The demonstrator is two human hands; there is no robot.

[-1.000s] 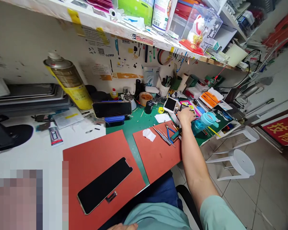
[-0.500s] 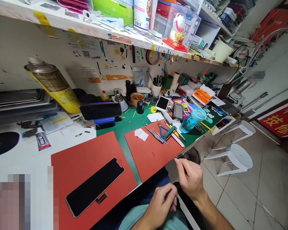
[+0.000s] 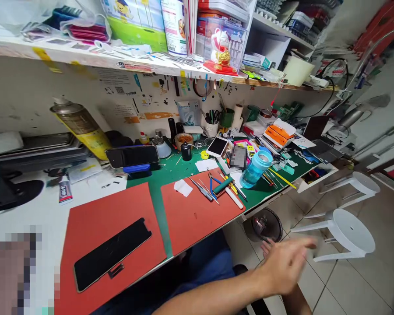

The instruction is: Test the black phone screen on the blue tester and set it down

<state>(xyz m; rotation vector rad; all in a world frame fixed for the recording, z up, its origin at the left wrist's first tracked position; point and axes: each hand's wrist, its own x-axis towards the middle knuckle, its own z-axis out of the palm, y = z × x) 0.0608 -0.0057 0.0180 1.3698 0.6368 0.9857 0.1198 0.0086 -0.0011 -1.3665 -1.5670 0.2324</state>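
Observation:
My left hand [image 3: 285, 266] reaches across to the right, off the bench's front edge and over the tiled floor. Its fingers are smeared by motion, and I cannot make out anything in them. Most of my right hand is hidden behind it; my right forearm [image 3: 296, 301] shows below. On the left red mat [image 3: 95, 227] lies a smartphone [image 3: 113, 253] with a black, notched screen. A small dark part [image 3: 116, 271] rests beside its lower edge. Neither hand touches them.
The right red mat [image 3: 184, 223] bears blue-handled pliers [image 3: 211, 183], a grey pen-like tool [image 3: 202, 190] and white paper [image 3: 183, 188]. A blue bottle [image 3: 256, 169] stands behind. A wire bin [image 3: 277, 225] and white stools [image 3: 353, 232] are on the floor at right.
My left hand has swung right and now crosses in front of my right hand; both were visible apart before. The view has shifted to the right. The phone stays on its mat.

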